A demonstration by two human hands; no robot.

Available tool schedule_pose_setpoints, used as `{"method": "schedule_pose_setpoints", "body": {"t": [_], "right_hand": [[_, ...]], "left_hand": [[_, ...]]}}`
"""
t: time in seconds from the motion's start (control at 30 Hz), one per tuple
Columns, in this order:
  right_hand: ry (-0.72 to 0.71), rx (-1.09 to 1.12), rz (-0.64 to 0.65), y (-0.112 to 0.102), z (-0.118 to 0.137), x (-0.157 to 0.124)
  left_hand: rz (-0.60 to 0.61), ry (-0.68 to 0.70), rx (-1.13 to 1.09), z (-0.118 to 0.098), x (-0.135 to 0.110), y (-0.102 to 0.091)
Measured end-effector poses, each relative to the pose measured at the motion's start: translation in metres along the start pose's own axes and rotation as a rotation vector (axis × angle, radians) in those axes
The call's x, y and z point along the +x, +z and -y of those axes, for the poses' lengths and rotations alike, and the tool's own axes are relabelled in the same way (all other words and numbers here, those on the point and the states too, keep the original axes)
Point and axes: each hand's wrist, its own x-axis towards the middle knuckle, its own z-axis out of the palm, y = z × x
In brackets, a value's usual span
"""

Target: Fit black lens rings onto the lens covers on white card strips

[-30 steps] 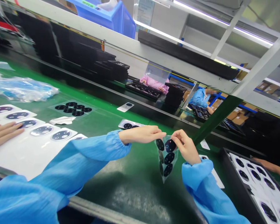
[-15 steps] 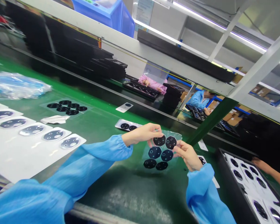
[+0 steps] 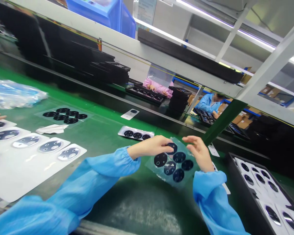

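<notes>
Clear sheet (image 3: 173, 162) with black discs is being held over the green table (image 3: 105, 147), between the two hands. Its long axis is running diagonally, upper left to lower right, with two rows of three discs following it; the lower end is pointing down-right toward the right sleeve (image 3: 210, 191). Broad side is facing the camera, tilting.

Left hand (image 3: 150, 146) is gripping the sheet's upper-left end, thumb and fingers pinching near a corner disc. Right hand (image 3: 200, 152) is staying loose beside the right edge, fingers bending and spreading from the thumb; cannot tell if it is touching.

White strip (image 3: 125, 132) with three black discs is lying just beyond the left hand, a white card (image 3: 129, 114) beyond that. Second clear sheet (image 3: 65, 115) is lying further left, crumpled white paper (image 3: 51, 129) just beside it. White panels (image 3: 36, 173) are overlapping at left. Black tray (image 3: 242, 195) is sitting at right, holding white cards with discs.
</notes>
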Motion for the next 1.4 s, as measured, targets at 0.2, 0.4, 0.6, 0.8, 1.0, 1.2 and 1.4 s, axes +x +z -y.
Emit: {"method": "schedule_pose_setpoints", "body": {"t": [0.2, 0.4, 0.6, 0.8, 1.0, 1.2, 1.4], "right_hand": [[0.125, 0.256, -0.159, 0.002, -0.066, -0.037], [0.283, 0.263, -0.127, 0.029, -0.12, -0.051], [0.382, 0.051, -0.025, 0.004, -0.127, -0.012], [0.409, -0.178, 0.003, -0.003, -0.129, 0.023], [0.395, -0.396, -0.059, -0.001, -0.14, 0.028], [0.297, -0.613, -0.146, -0.003, -0.14, 0.027], [0.26, -0.686, -0.181, -0.008, -0.142, 0.024]], "left_hand": [[-0.39, -0.009, -0.247, 0.031, -0.021, 0.028], [-0.477, -0.238, -0.623, 0.078, -0.055, 0.077], [-0.32, -0.322, -0.532, 0.091, -0.049, 0.06], [-0.475, -0.189, -0.103, 0.116, 0.017, 0.027], [-0.458, -0.165, 0.191, 0.129, 0.058, 0.004], [-0.38, -0.17, 0.451, 0.137, 0.074, -0.01], [-0.166, -0.187, 0.494, 0.142, 0.083, -0.015]]}}
